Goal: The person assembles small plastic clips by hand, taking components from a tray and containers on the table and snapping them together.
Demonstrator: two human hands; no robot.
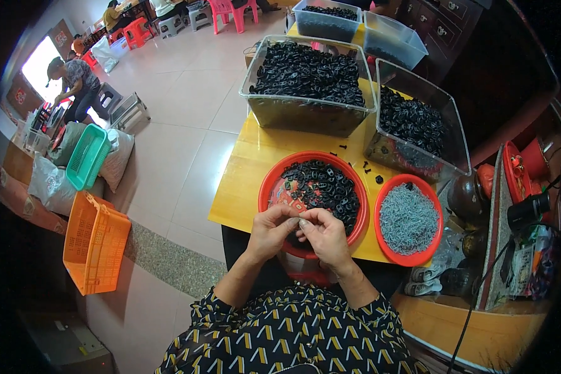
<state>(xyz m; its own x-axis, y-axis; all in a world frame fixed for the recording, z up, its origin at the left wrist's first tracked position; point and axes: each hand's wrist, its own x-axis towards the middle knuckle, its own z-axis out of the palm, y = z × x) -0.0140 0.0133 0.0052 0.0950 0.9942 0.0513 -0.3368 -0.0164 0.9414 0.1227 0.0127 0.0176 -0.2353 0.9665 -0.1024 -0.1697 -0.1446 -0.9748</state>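
My left hand (270, 233) and my right hand (326, 240) meet fingertip to fingertip over the near part of a red basin (315, 155). Both are closed in a pinch; whatever sits between the fingertips is too small and covered to make out. In the basin lie many small black plastic pieces (330, 182) with holes, heaped toward the far and right sides, and a printed pattern shows on its bottom. Just right of it stands a smaller red basin (411, 261) full of silvery screws (409, 218). Both basins rest on a yellow tabletop (240, 187).
Behind the basins stand a large clear bin (305, 112) and another clear bin (411, 153), both holding black pieces. A few loose black bits (366, 167) lie between. Left on the floor are an orange crate (96, 246), sacks and a green basket (88, 156). A person (78, 87) works beyond.
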